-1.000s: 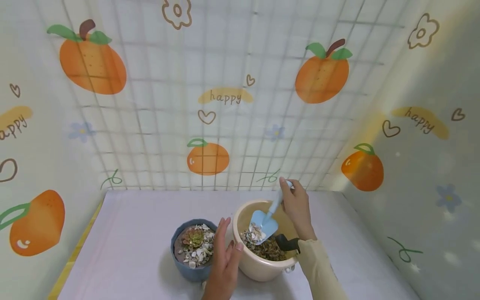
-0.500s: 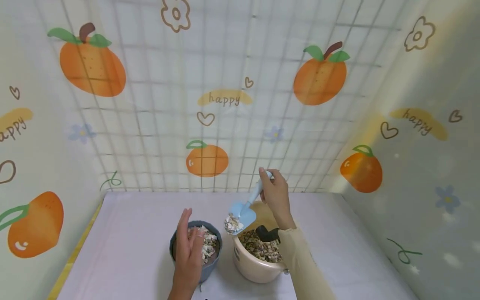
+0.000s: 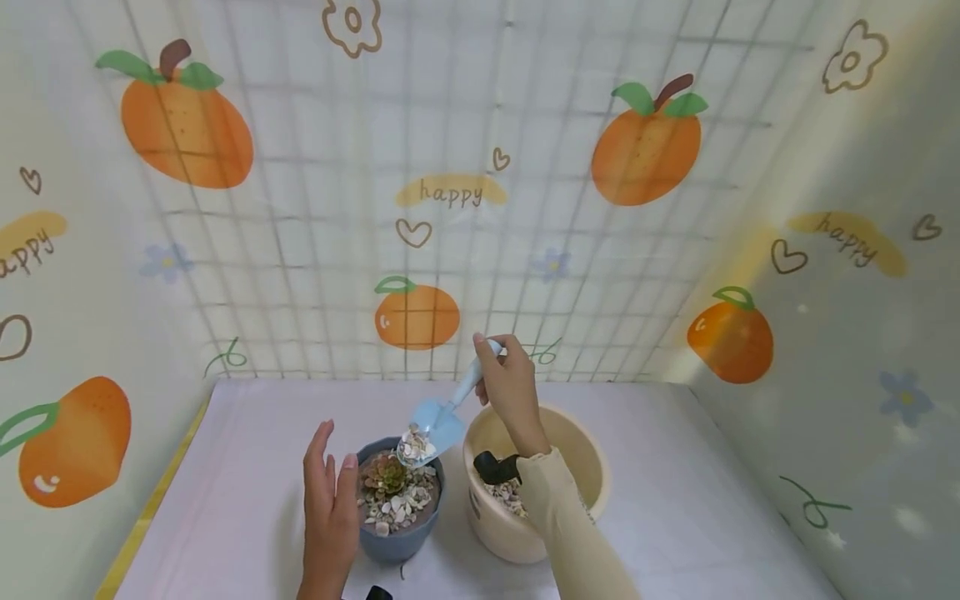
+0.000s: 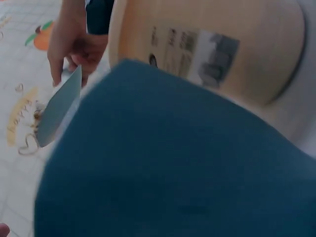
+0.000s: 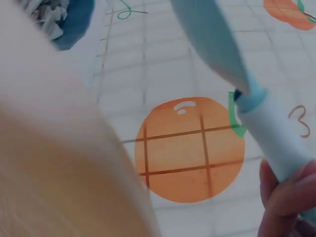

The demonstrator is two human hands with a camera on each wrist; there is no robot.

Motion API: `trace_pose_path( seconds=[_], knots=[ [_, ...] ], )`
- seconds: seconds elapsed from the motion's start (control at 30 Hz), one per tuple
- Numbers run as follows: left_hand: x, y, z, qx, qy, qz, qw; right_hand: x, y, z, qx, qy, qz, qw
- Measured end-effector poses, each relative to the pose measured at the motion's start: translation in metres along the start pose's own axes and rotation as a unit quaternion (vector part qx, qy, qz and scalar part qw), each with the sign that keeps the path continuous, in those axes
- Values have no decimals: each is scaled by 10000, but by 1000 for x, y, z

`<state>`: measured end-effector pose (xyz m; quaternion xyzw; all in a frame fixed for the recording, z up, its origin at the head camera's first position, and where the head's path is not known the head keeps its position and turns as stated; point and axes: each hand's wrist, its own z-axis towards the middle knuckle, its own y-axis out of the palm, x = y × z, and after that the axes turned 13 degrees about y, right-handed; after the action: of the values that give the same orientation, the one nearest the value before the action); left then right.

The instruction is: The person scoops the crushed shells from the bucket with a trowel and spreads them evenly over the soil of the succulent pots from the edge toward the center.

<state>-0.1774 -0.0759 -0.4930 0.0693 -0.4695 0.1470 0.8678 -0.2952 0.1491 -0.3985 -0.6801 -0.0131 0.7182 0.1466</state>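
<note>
My right hand [image 3: 512, 392] grips the handle of a light blue trowel [image 3: 441, 421], whose blade carries small pale stones [image 3: 416, 446]. The blade is tilted down to the left, above the right rim of a blue-grey pot [image 3: 397, 546]. Inside that pot grow a green and reddish succulent [image 3: 386, 475] and white pebbles [image 3: 401, 504] on soil. My left hand [image 3: 328, 508] is beside the pot's left side, fingers extended upward; whether it touches the pot I cannot tell. In the left wrist view the pot's wall [image 4: 163, 158] hides much of the scene.
A cream bucket [image 3: 592, 450] stands right of the pot, holding more small stones [image 3: 504, 497], partly covered by my right sleeve [image 3: 570, 525]. A dark wrist camera [image 3: 495, 468] sits over it. A printed fabric wall [image 3: 315, 250] closes off the back of the white table [image 3: 247, 467].
My right hand has carried the trowel of stones leftward, from inside the cream bucket to above the blue-grey pot. My left hand has moved left, from between the containers to the pot's left side.
</note>
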Motion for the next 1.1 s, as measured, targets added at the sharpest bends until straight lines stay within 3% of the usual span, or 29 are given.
trace_pose_path(
  seconds=[0.2, 0.37, 0.47, 0.87, 1.1],
  knots=[
    [-19, -3, -5, -109, -382, 142, 9991, 3, 5, -2, 93, -63, -92, 9999],
    [-29, 1, -13, -294, -1117, 172, 9932, 8, 9, -4, -202, 153, -192, 9995],
    [-32, 2, -18, -391, -1331, 84, 9903, 8, 12, -9, -389, 172, -196, 9989],
    [-37, 3, -22, -350, -1024, 37, 9941, -1, 19, -21, -1057, -14, -142, 9943],
    [-42, 2, -22, -292, -915, 154, 9953, 1, 24, -18, -1210, 11, -91, 9926]
  ],
)
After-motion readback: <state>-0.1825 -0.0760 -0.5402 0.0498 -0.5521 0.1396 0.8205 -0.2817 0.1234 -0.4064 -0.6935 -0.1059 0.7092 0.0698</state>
